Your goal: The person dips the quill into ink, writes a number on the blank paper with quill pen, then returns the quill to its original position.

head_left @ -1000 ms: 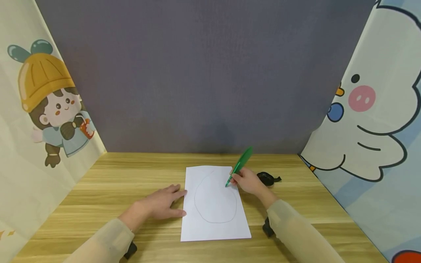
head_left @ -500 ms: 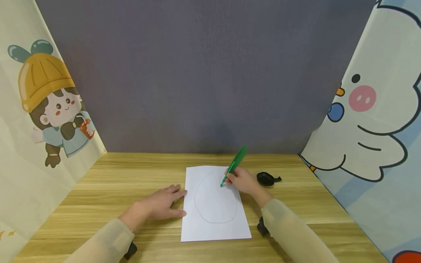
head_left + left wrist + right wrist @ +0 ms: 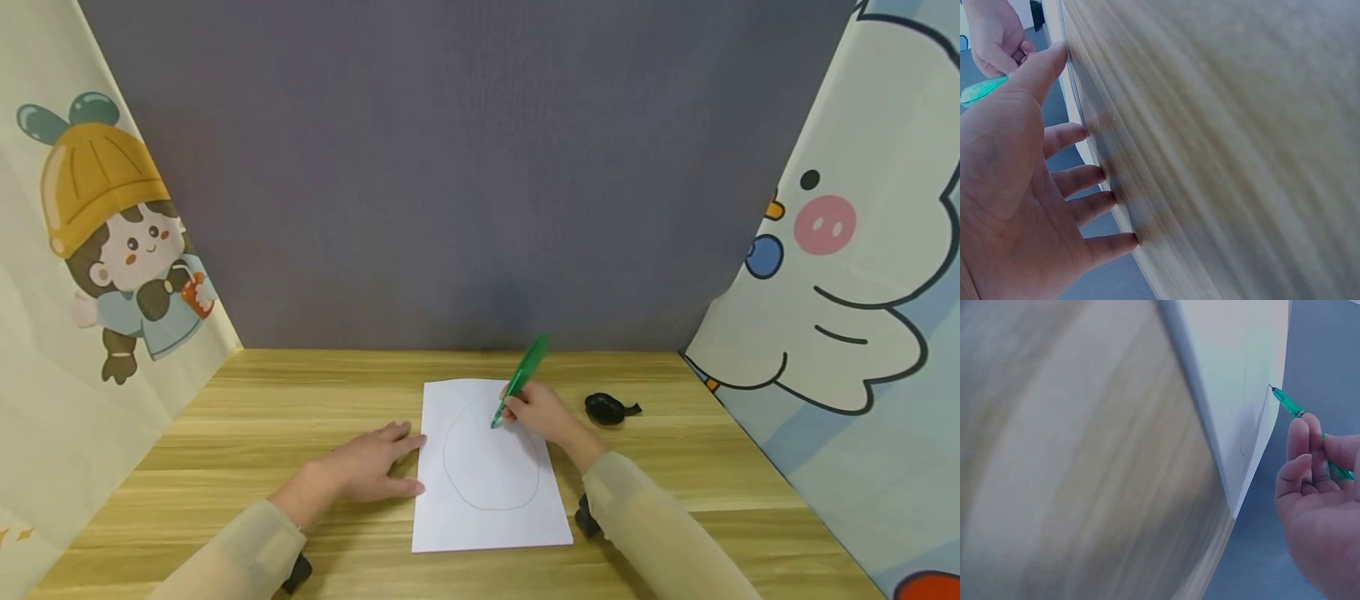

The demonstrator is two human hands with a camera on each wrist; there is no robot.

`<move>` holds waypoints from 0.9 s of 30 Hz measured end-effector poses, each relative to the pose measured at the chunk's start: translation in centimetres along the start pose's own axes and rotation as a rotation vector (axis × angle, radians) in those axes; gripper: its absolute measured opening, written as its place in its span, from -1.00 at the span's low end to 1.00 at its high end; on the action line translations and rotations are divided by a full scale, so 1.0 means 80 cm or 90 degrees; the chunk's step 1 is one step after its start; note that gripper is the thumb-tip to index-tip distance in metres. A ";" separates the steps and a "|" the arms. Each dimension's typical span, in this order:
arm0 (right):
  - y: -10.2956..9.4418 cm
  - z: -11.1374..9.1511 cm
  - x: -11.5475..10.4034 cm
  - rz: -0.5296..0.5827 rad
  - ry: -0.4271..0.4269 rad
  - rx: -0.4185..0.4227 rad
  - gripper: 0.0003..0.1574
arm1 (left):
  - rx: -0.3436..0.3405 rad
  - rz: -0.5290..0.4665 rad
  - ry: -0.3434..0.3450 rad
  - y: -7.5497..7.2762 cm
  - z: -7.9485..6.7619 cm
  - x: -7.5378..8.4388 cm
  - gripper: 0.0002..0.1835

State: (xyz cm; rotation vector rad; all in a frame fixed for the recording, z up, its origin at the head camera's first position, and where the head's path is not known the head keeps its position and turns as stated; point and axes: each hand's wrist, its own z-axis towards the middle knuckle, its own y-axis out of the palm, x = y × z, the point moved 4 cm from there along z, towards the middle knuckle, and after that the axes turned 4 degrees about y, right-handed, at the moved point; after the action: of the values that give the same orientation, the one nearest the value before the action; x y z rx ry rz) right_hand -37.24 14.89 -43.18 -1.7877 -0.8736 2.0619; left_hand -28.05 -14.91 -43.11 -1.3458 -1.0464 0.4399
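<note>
My right hand (image 3: pixel 542 410) pinches a green pen (image 3: pixel 528 365) with a feather-shaped top, seen in the head view over the upper part of a white sheet of paper (image 3: pixel 487 529). In the right wrist view the pen (image 3: pixel 1287 402) points its fine tip at the paper (image 3: pixel 1241 337), and the thumb and fingers close around its barrel. A thin, large rounded outline is drawn on the sheet. My left hand (image 3: pixel 367 462) lies flat at the sheet's left edge, thumb and fingertips touching it. In the left wrist view its fingers (image 3: pixel 1079 178) are spread and hold nothing.
A small black object with a short tab (image 3: pixel 609 409) lies on the wooden table (image 3: pixel 315 392), right of the paper. A grey panel (image 3: pixel 465 167) rises behind the table. Printed cartoon sheets (image 3: pixel 847 275) flank both sides.
My right hand has moved left across the upper part of the paper with the pen, from the outline's right side toward its middle. The left hand and paper have stayed put.
</note>
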 end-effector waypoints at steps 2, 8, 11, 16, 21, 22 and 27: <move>0.003 0.001 -0.001 0.002 -0.003 -0.004 -0.75 | 0.000 0.002 0.001 0.000 0.000 0.000 -0.08; 0.012 0.003 -0.009 0.013 0.000 -0.014 -0.76 | -0.001 -0.002 -0.001 0.000 0.001 0.000 -0.08; 0.015 0.003 -0.012 0.008 0.003 -0.021 -0.77 | -0.001 -0.002 -0.002 -0.001 0.000 0.000 -0.08; 0.022 0.004 -0.018 0.005 -0.017 -0.029 -0.78 | 0.001 0.000 -0.001 -0.001 0.000 0.001 -0.08; 0.027 0.003 -0.024 -0.001 -0.045 -0.033 -0.78 | 0.003 0.002 0.001 0.000 0.000 0.000 -0.09; 0.028 0.003 -0.025 -0.003 -0.047 -0.033 -0.79 | 0.004 0.002 0.001 0.000 0.000 0.000 -0.09; 0.034 0.003 -0.031 -0.003 -0.056 -0.044 -0.79 | 0.006 0.001 0.004 0.001 0.001 0.000 -0.09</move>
State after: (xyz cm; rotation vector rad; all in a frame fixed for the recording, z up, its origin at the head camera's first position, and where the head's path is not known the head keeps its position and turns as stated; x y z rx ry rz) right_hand -36.49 11.31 -42.80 -1.7395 -0.9832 2.1466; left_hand -28.12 -14.86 -43.19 -1.3395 -1.0376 0.4410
